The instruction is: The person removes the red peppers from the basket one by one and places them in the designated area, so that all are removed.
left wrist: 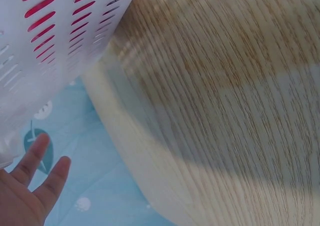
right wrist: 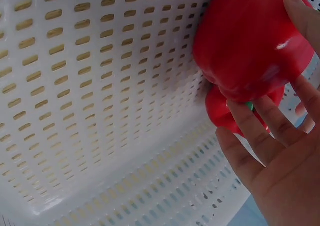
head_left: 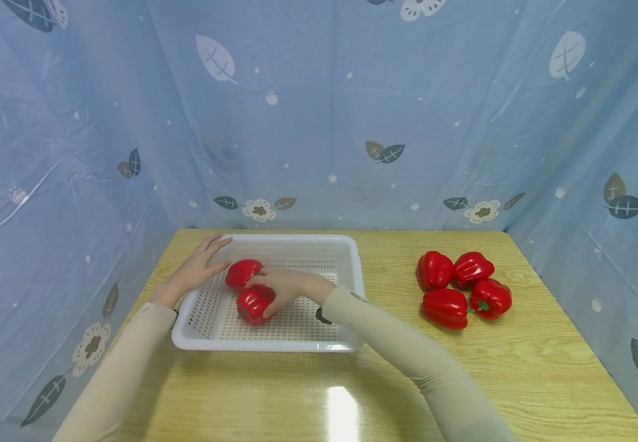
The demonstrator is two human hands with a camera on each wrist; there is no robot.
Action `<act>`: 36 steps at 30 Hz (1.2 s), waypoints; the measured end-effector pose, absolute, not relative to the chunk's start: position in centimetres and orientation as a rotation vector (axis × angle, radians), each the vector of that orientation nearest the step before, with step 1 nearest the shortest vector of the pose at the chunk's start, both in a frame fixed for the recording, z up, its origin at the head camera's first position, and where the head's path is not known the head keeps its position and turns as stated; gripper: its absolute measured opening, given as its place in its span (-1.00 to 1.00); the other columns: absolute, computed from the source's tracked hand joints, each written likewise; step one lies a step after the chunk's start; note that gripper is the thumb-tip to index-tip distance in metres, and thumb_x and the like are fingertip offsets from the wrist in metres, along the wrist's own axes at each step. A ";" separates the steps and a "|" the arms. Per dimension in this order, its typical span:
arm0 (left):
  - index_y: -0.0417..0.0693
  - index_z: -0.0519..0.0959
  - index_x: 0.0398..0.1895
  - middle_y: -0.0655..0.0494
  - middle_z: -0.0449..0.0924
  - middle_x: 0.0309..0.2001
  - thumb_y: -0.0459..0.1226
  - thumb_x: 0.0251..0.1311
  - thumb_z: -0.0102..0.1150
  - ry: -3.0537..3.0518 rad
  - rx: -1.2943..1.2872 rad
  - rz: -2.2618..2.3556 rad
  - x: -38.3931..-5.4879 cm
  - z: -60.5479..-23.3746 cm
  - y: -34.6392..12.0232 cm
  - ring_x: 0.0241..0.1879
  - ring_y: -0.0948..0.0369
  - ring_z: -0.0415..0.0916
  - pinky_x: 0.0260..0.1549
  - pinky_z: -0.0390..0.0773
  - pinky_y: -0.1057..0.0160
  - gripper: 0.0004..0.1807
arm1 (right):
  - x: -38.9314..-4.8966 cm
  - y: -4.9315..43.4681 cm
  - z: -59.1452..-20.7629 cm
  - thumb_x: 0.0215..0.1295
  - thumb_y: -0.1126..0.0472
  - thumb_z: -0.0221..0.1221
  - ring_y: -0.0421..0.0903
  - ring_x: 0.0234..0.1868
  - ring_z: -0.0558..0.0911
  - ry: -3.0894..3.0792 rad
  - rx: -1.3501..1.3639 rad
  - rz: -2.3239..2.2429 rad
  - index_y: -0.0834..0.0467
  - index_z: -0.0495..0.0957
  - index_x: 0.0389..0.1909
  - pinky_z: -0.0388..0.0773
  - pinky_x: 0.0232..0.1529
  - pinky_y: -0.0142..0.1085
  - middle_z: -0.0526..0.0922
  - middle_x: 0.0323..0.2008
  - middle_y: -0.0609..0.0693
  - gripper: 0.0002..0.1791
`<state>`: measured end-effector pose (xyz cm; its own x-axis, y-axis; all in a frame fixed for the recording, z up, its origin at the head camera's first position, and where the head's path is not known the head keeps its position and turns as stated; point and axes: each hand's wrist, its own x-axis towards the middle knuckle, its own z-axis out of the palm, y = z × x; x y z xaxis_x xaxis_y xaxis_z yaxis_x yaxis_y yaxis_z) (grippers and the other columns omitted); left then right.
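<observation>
A white perforated plastic basket [head_left: 241,345] stands on the table, with two red bell peppers inside at its left. My right hand [head_left: 290,283] holds the nearer bell pepper [head_left: 253,306] between thumb and fingers. In the right wrist view, the fingers lie against the held pepper [right wrist: 250,40], and the other one shows partly behind it. That other bell pepper [head_left: 241,274] lies by the basket's left wall. My left hand [head_left: 194,270] is at the basket's left rim with its fingers spread; in the left wrist view its fingers [left wrist: 55,178] extend beside the basket wall [left wrist: 60,60].
Several more red bell peppers [head_left: 444,309] lie grouped on the wooden table [head_left: 407,374] to the right of the basket. A blue curtain [head_left: 319,123] with leaf and flower prints hangs behind and along both sides of the table.
</observation>
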<state>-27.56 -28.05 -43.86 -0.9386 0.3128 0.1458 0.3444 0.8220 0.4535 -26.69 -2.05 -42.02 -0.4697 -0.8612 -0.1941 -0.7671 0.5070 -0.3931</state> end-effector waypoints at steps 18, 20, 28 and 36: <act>0.07 0.12 0.41 -0.17 -0.12 0.43 0.05 0.23 0.03 -2.936 -0.540 -0.744 -27.4 -43.7 -28.0 0.37 -0.22 -0.10 0.13 0.07 -0.41 -0.29 | -26.2 -2.0 -41.0 -0.01 0.01 0.37 -0.18 0.24 0.31 2.396 -1.370 -0.402 -0.12 0.30 0.24 0.45 0.10 -0.34 0.35 0.21 -0.12 -0.26; 0.08 0.11 0.41 -0.16 -0.13 0.43 0.06 0.24 0.02 -2.942 -0.540 -0.747 -27.4 -43.7 -28.0 0.37 -0.22 -0.10 0.13 0.07 -0.41 -0.28 | -26.2 -1.9 -40.9 -0.01 0.00 0.37 -0.18 0.25 0.31 2.395 -1.388 -0.398 -0.11 0.30 0.23 0.45 0.10 -0.34 0.35 0.21 -0.11 -0.26; 0.04 0.11 0.41 -0.17 -0.13 0.43 0.01 0.25 0.04 -2.936 -0.549 -0.750 -27.3 -43.6 -28.0 0.37 -0.23 -0.12 0.14 0.06 -0.41 -0.30 | -26.3 -1.6 -39.8 0.01 0.00 0.35 -0.17 0.23 0.33 2.402 -1.442 -0.383 -0.09 0.29 0.24 0.45 0.09 -0.37 0.36 0.20 -0.09 -0.27; 0.04 0.12 0.40 -0.17 -0.14 0.43 -0.01 0.25 0.04 -2.927 -0.549 -0.748 -27.3 -43.6 -28.0 0.37 -0.24 -0.12 0.15 0.05 -0.41 -0.31 | -26.2 -1.0 -38.3 -0.02 -0.02 0.36 -0.16 0.23 0.32 2.396 -1.455 -0.422 -0.08 0.28 0.25 0.46 0.08 -0.36 0.33 0.21 -0.08 -0.24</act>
<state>-27.28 -28.05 -43.63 -0.9336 0.3233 0.1543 0.3577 0.8175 0.4513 -26.19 -0.97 -38.29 -0.4387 -0.8924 -0.1056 -0.8027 0.4419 -0.4005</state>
